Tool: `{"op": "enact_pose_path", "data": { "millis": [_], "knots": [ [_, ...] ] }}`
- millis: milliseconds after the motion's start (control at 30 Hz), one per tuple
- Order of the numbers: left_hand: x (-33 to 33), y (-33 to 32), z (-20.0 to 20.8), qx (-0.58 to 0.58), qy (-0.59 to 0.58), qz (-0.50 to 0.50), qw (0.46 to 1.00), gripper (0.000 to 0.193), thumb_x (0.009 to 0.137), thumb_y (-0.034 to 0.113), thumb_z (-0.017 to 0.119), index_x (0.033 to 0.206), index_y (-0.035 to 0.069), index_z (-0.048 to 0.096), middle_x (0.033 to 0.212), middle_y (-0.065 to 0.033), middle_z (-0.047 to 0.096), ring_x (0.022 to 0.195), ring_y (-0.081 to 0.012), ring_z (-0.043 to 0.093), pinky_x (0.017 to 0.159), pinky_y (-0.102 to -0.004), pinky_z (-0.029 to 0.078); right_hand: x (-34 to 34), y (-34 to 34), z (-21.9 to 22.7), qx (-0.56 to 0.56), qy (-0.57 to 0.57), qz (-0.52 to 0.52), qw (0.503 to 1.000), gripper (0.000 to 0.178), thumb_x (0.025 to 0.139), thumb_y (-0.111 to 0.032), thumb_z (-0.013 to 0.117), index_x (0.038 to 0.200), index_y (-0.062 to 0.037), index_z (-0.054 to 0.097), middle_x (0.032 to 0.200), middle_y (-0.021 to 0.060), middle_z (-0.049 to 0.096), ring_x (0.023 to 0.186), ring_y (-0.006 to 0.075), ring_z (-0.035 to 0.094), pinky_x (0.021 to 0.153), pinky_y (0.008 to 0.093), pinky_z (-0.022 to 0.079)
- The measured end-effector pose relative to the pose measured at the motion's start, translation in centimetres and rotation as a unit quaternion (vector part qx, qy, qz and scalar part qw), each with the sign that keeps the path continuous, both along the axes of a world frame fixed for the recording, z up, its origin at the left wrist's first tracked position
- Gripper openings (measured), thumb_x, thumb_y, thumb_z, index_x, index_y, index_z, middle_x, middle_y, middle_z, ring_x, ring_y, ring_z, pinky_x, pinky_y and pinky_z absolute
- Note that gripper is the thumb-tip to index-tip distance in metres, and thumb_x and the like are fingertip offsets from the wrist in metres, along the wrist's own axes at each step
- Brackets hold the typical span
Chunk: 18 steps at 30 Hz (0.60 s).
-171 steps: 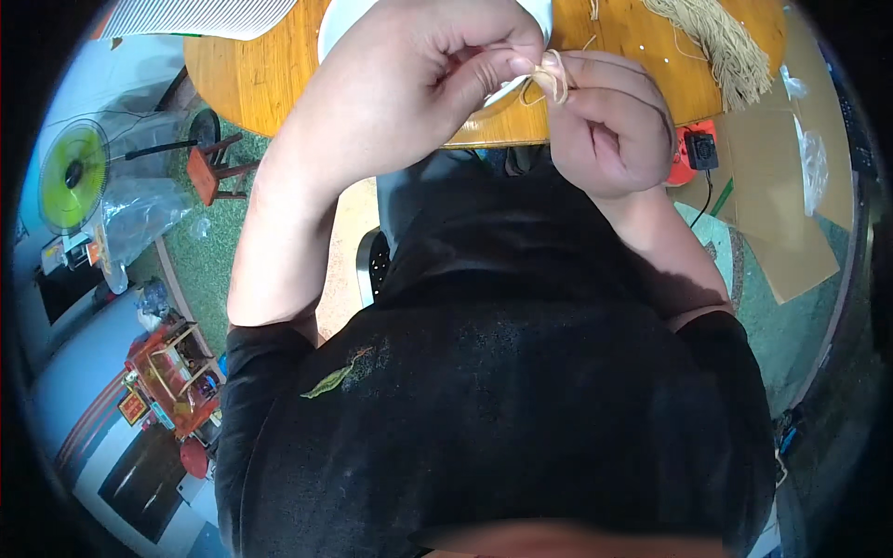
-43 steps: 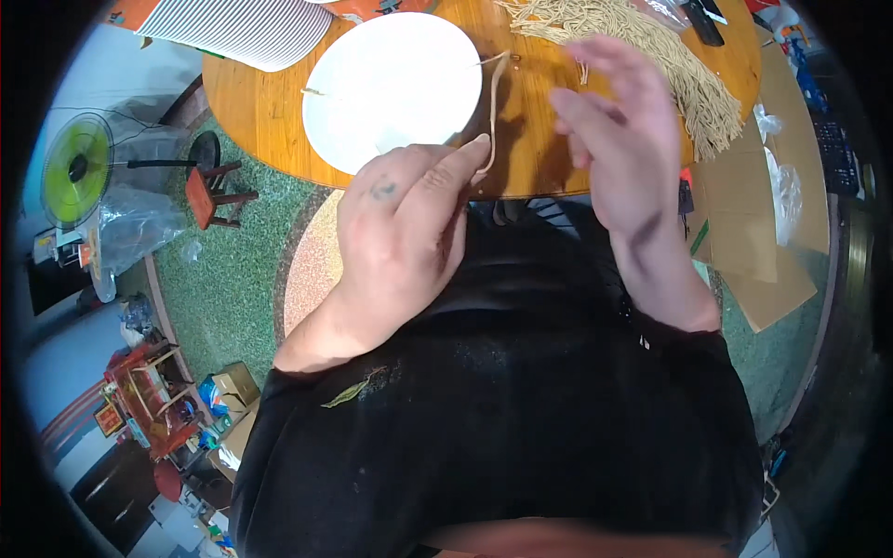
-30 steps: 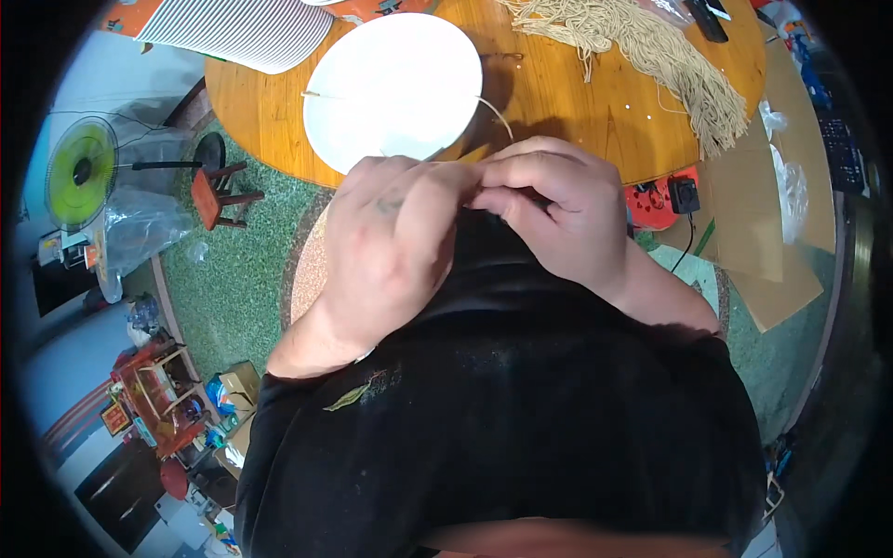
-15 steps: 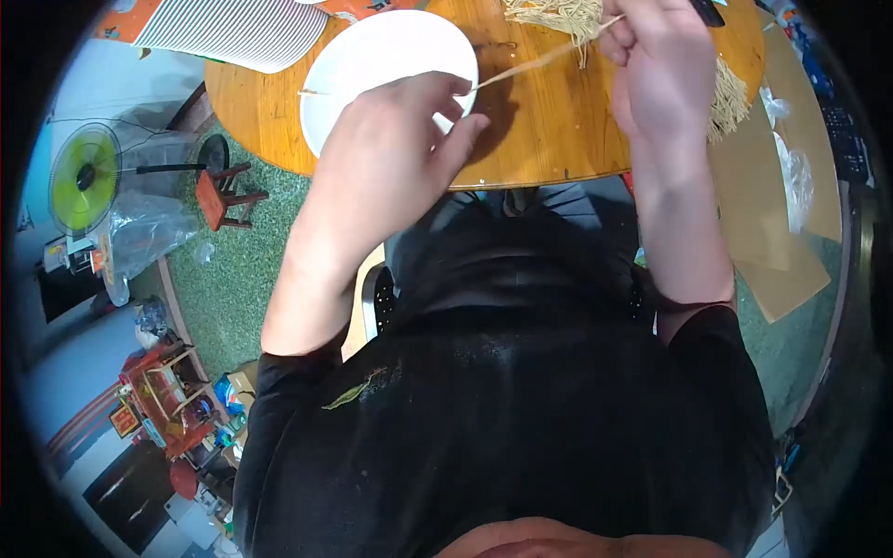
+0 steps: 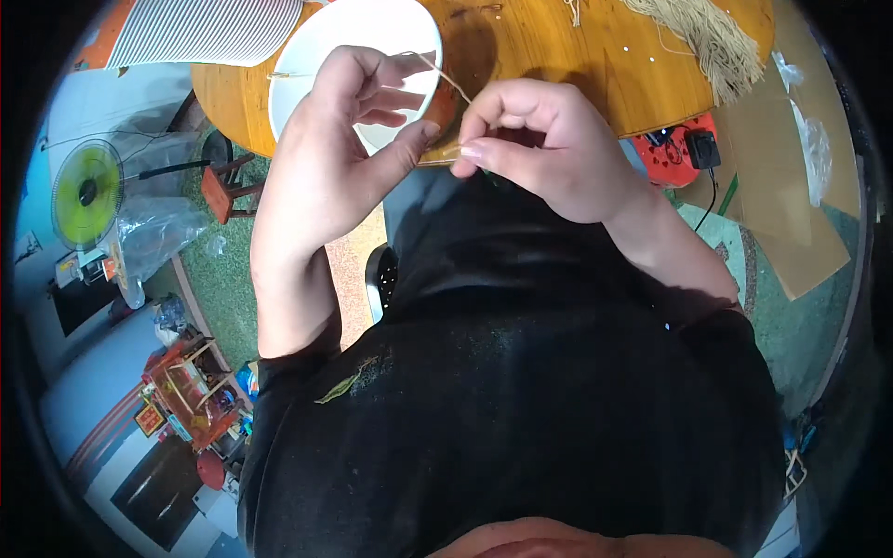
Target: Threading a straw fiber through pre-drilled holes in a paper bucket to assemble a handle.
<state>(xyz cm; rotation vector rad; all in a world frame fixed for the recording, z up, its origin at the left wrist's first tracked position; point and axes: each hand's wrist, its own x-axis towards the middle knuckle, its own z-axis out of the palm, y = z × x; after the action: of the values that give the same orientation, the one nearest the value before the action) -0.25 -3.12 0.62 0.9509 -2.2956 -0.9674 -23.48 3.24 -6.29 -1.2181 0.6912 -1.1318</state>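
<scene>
So the right hand has its grip pinched on the thin tan cord just by the near edge of the bench, while the left hand has fingers and thumb spread over the white bowl. The cord's long axis slants from the bowl's right rim toward that near edge; loosen the pinch and I'd guess it slips away.

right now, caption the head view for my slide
Right hand pinching a tan cord, open left hand near a white bowl.
</scene>
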Motion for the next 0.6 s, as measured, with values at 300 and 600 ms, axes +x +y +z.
{"op": "enact_pose_path", "data": {
  "millis": [300,600],
  "knots": [
    [-0.5,0.1,0.7,0.075,-0.008,0.012,0.997,0.030,0.105,0.002,0.067,0.135,0.001,0.066,0.121,-0.0119,0.077,0.114,-0.0189,0.075,0.094,-0.0317,0.061,1.8,-0.5,-1.4,-0.099,0.114,-0.227,0.962,0.003,0.102,-0.002,0.072,0.099,-0.0005,0.072,0.083,-0.0056,0.068,0.068,-0.0030,0.053,0.059,0.0174,0.040],
    [-0.9,0.1,0.2,0.149,0.000,0.075,0.986,0.025,0.109,0.005,0.064,0.133,0.000,0.070,0.107,-0.0107,0.079,0.099,-0.0145,0.077,0.085,-0.0291,0.063,2.2,-0.3,-1.0,-0.134,0.150,-0.289,0.936,0.009,0.092,-0.007,0.081,0.091,-0.0011,0.074,0.078,0.0088,0.077,0.073,0.0171,0.078,0.066,0.0289,0.061]
  ]
}}
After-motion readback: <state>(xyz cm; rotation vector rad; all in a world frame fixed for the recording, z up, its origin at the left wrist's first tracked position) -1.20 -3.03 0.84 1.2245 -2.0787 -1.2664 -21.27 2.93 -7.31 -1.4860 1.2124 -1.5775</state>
